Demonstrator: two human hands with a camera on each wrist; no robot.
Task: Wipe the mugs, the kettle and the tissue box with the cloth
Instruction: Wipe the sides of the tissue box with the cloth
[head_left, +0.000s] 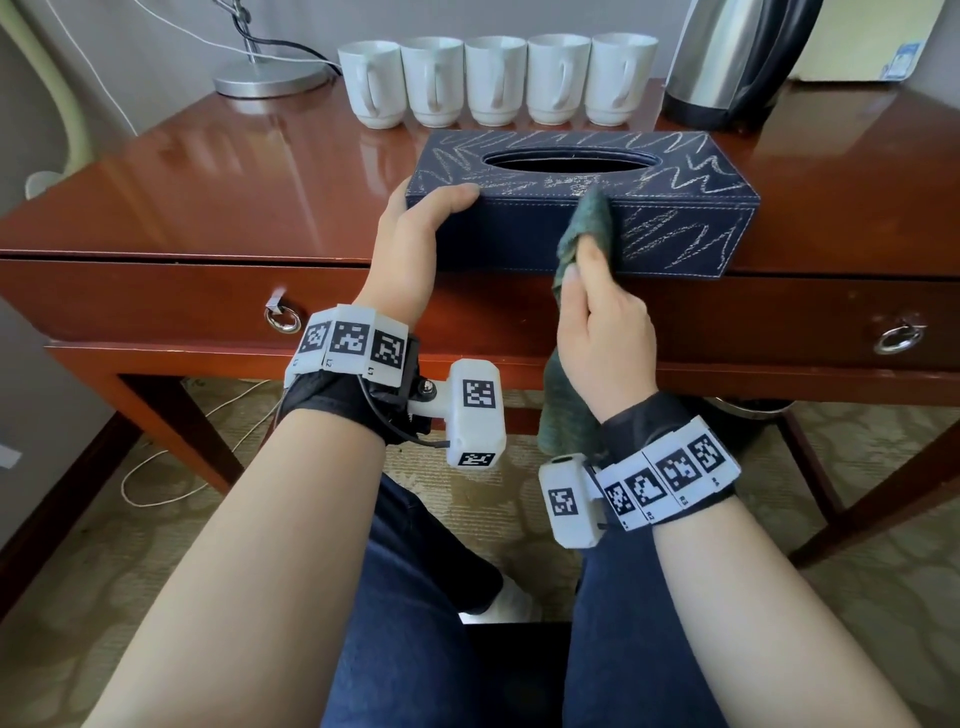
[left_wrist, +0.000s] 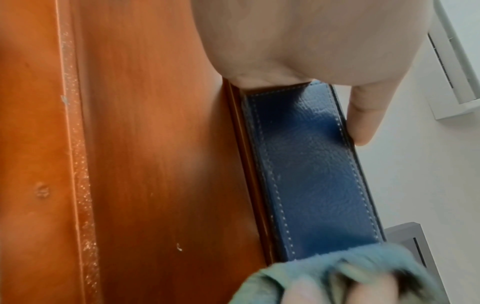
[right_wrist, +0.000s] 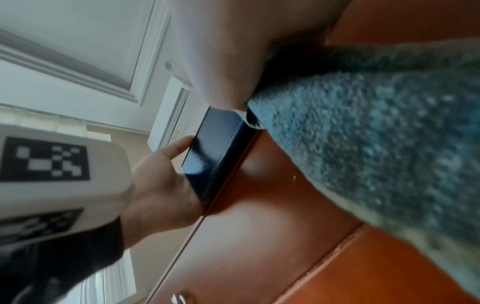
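A dark blue tissue box (head_left: 670, 171) with pale zigzag marks sits at the front edge of the wooden desk (head_left: 208, 176). My left hand (head_left: 415, 223) grips its left end, thumb on the top edge. My right hand (head_left: 597, 306) pinches a green cloth (head_left: 589, 223) and presses it against the box's front face. The cloth's tail hangs below my wrist. In the left wrist view the box's front face (left_wrist: 311, 174) shows with the cloth (left_wrist: 324, 273) at its far end. The cloth (right_wrist: 376, 133) fills the right wrist view. Several white mugs (head_left: 496, 78) and a steel kettle (head_left: 727, 57) stand behind.
A lamp base (head_left: 270, 78) with its cable stands at the back left. The desk drawer front carries ring pulls (head_left: 283, 317) (head_left: 898, 338). A pale box (head_left: 872, 41) sits at the back right. My legs are under the desk.
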